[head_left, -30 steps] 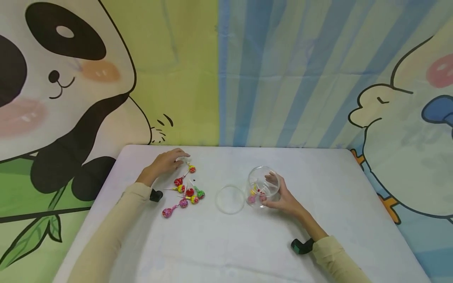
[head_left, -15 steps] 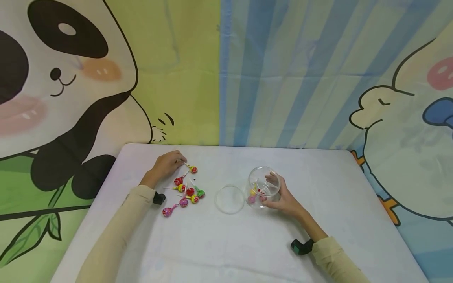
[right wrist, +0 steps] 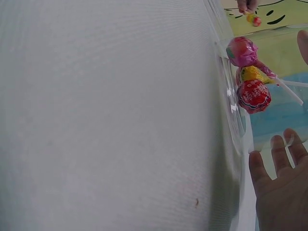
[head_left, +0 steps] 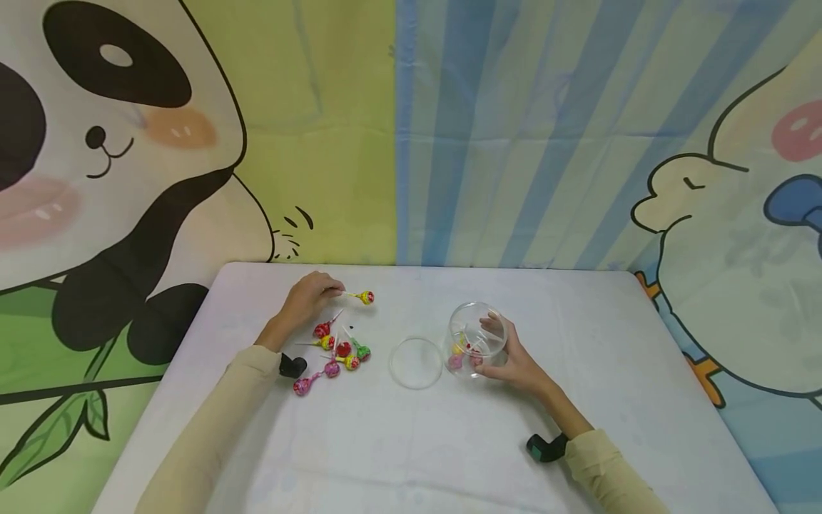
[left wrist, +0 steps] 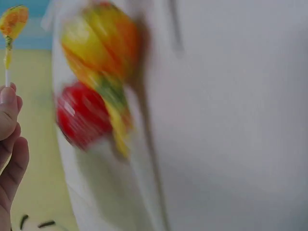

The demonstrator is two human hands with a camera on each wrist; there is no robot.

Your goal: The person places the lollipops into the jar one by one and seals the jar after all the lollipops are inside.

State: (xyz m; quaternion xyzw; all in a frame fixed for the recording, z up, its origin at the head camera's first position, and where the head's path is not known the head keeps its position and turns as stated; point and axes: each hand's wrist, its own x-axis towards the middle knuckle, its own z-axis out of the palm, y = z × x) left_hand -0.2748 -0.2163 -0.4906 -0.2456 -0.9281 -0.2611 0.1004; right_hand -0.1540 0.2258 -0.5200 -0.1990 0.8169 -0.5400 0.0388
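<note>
My left hand (head_left: 310,298) pinches the white stick of a yellow lollipop (head_left: 366,298), its wrapped head pointing right. In the left wrist view the thumb (left wrist: 6,103) presses on that stick. Around a clear plastic jar (head_left: 467,318) curl the fingers of my right hand (head_left: 514,357), holding its right side as it stands on the table. Inside the jar, in the right wrist view, lie a pink lollipop (right wrist: 242,51), a yellow lollipop (right wrist: 252,74) and a red lollipop (right wrist: 254,96). Several lollipops are scattered below my left hand, among them a green lollipop (head_left: 362,353).
A clear round lid (head_left: 416,363) lies flat between the loose lollipops and the jar. At the lower left of the pile is a pink lollipop (head_left: 302,386). The white table (head_left: 411,450) ends at a cartoon-printed curtain (head_left: 514,143) behind.
My left hand has taken hold of the yellow lollipop's stick and brought it up and to the right, away from the red one beside it. The right hand and jar have stayed put.
</note>
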